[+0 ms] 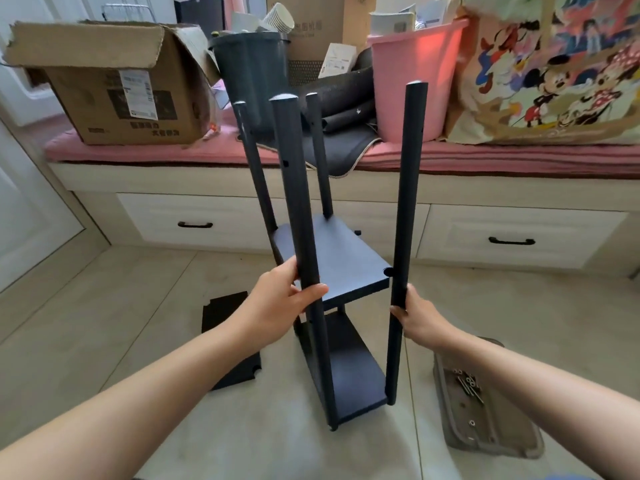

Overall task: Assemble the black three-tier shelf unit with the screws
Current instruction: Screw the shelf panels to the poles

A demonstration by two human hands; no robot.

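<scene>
Clearly we are steadying the half-built shelf unit (332, 306) upright on the floor tiles, and both holds are sitting at mid-height on the two near posts, probably because that is where the frame is easiest to keep from racking. Our left hand (277, 303) is wrapping the near left post (298, 216), thumb curled across its front and fingers behind it; our right hand (417, 317) is closing round the near right post (405, 216), though its fingertips are hidden behind the tube. Just between our two holds the middle board (339, 261) is sitting in place, and below them the bottom board (353, 375) is already carrying the post feet. Above our hands all four posts are rising bare, with open holes showing on them, so we are judging the top tier is not yet fitted. Down and to the left of the left hand, the remaining black board (230, 341) is lying flat on the floor, presumably waiting for that spot. Down and to the right of the right hand, a grey tray (485, 407) is keeping the loose screws (469, 384) together within easy reach.
</scene>
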